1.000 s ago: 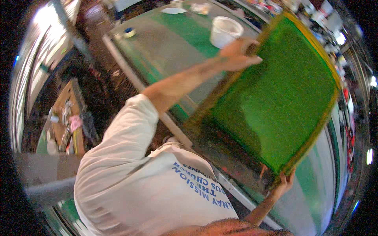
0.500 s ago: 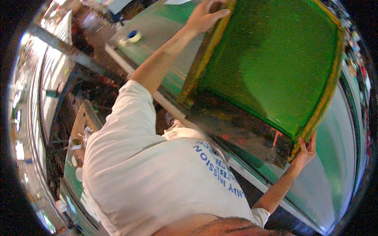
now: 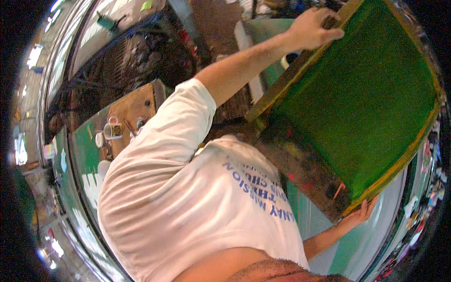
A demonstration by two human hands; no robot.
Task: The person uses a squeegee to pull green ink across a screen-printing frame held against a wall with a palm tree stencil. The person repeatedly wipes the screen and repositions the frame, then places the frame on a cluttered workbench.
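Observation:
A screen-printing frame (image 3: 352, 108) with green mesh and a worn wooden border is held up at a tilt in front of me, filling the upper right. My left hand (image 3: 312, 30) is closed on its upper left side, around a small brown piece that juts from the border. Low on the right side, my right hand (image 3: 361, 214) grips the edge near the bottom corner, its fingers partly hidden by the border. Dark stains and a red-orange mark show on the board along the frame's lower edge.
Below and behind the frame lies a green and grey table (image 3: 361, 235). A roll of tape (image 3: 290, 60) is partly covered by the frame. To the left, a mug (image 3: 112, 129) stands on a wooden board (image 3: 134, 110) on another green table.
My body has turned, and the held frame sits further right and lower in view, against a shifted background. Both hands keep their grip; the tape roll is now partly behind the frame.

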